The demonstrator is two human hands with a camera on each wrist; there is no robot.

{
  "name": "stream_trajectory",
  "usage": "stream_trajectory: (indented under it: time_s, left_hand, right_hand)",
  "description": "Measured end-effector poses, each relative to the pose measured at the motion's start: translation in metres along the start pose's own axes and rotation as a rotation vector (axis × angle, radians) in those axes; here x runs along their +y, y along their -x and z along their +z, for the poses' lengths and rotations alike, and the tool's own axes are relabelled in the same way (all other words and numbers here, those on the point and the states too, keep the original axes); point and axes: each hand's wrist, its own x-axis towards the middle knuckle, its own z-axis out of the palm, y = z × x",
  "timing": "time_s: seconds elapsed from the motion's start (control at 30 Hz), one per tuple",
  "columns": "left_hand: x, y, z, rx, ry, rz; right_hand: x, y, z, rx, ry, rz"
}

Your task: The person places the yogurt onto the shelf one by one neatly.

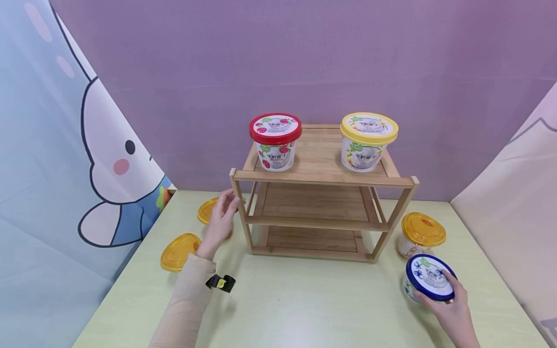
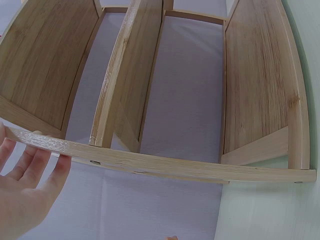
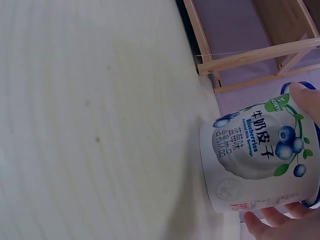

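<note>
A three-tier wooden shelf (image 1: 317, 177) stands on the table. My left hand (image 1: 223, 217) grips its left side post (image 2: 125, 161), with fingers on both sides of the wood. My right hand (image 1: 454, 309) holds a white tub with a dark blue lid (image 1: 431, 277) and blueberry pictures, thumb and fingers spread round it at the lid end. In the right wrist view this blueberry tub (image 3: 260, 155) shows its printed side; whether its base touches the table I cannot tell. On the top tier sit a red-lidded strawberry tub (image 1: 276, 141) and a yellow-lidded tub (image 1: 367, 141).
An orange-lidded tub (image 1: 422, 232) stands right of the shelf, just behind the blueberry tub. On the left are two more orange lids, one nearer (image 1: 180, 252) and one partly behind my left hand, the rear lid (image 1: 206, 210). Purple cloth (image 1: 322, 58) hangs behind the table (image 1: 296, 299).
</note>
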Motion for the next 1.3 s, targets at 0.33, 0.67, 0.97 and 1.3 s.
stream_trajectory:
  time_s: [0.33,0.67,0.97,1.3]
  left_hand:
    - [0.016,0.003,0.002,-0.001,-0.017,-0.029]
    - [-0.007,-0.001,-0.002,0.005,-0.007,-0.013]
    - [0.01,0.002,0.001,0.011,-0.002,-0.006]
    - [0.023,0.005,0.003,0.009,-0.031,-0.028]
  right_hand:
    - [-0.005,0.003,0.002,0.013,-0.012,0.074]
    - [0.018,-0.017,0.009,0.019,0.031,-0.036]
    - [0.023,-0.035,0.014,0.029,0.085,-0.189]
    - [-0.088,0.003,0.004,-0.068,0.028,-0.254]
